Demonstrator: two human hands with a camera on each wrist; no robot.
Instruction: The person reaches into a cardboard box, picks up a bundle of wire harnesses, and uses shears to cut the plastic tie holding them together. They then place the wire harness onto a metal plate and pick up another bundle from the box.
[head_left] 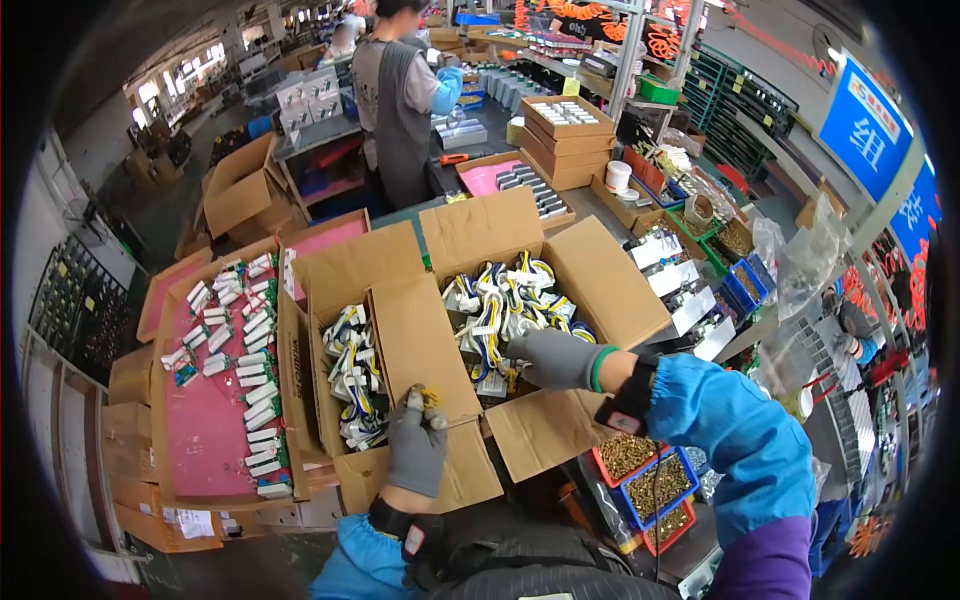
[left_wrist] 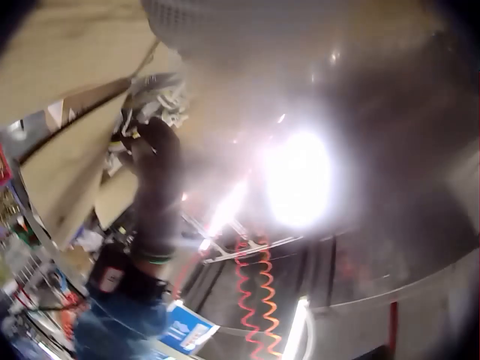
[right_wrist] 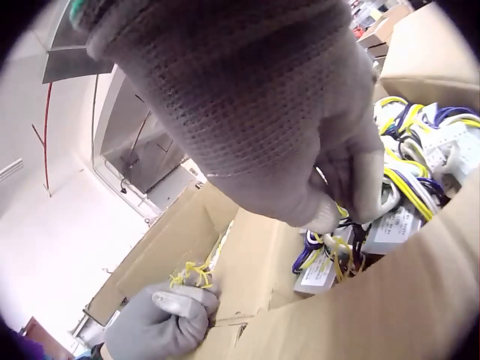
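Observation:
My gloved left hand [head_left: 416, 447] rests on the flaps between two cardboard boxes, its curled fingers holding a few thin yellow ties [right_wrist: 193, 276]. My gloved right hand [head_left: 560, 360] reaches into the near side of the right cardboard box [head_left: 605, 275]. In the right wrist view its thumb and fingertips pinch the bundled cable [right_wrist: 330, 238] of a labelled white module [right_wrist: 315, 271]. More such modules [head_left: 500, 310], with white, yellow, blue and black cables, fill this box. The left box [head_left: 315, 300] holds similar cabled modules [head_left: 352, 375]. Glare and blur cover much of the left wrist view.
To the left a pink-lined carton [head_left: 205, 440] carries rows of white parts on green boards. Small bins [head_left: 660, 490] of brass-coloured pieces stand at my right front. Across the bench a person [head_left: 395, 100] stands beside stacked trays [head_left: 568, 130]. Open flaps [head_left: 545, 435] jut toward me.

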